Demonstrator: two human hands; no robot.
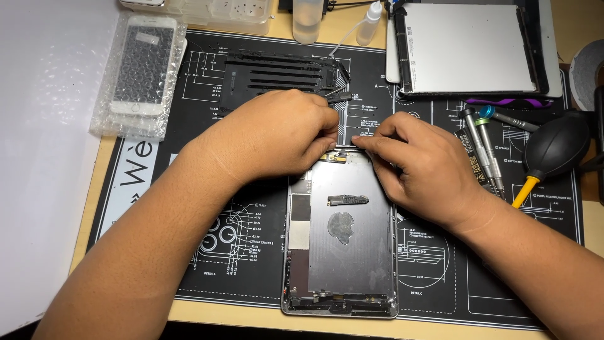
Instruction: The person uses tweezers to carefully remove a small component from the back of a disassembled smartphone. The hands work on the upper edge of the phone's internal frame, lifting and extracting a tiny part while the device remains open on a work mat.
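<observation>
An opened grey tablet shell [343, 252] lies on a black repair mat [434, 277], its inside bare metal with small parts along the edges. My left hand [277, 135] rests at the shell's top edge, fingers curled and pinching a thin black tool or part [340, 97] that sticks out past the fingers. My right hand [418, 164] presses its fingertips on the shell's top right corner, next to a small connector [340, 155]. Whether the right hand holds anything is hidden by its fingers. A black slotted panel [277, 75] lies just beyond my left hand.
A white phone in bubble wrap [141, 69] lies at the left. A tablet screen [469, 47] sits at the back right. Screwdrivers [484, 141], a black air blower [553, 148], two clear bottles [308, 19] and a tape roll [588, 72] surround the mat.
</observation>
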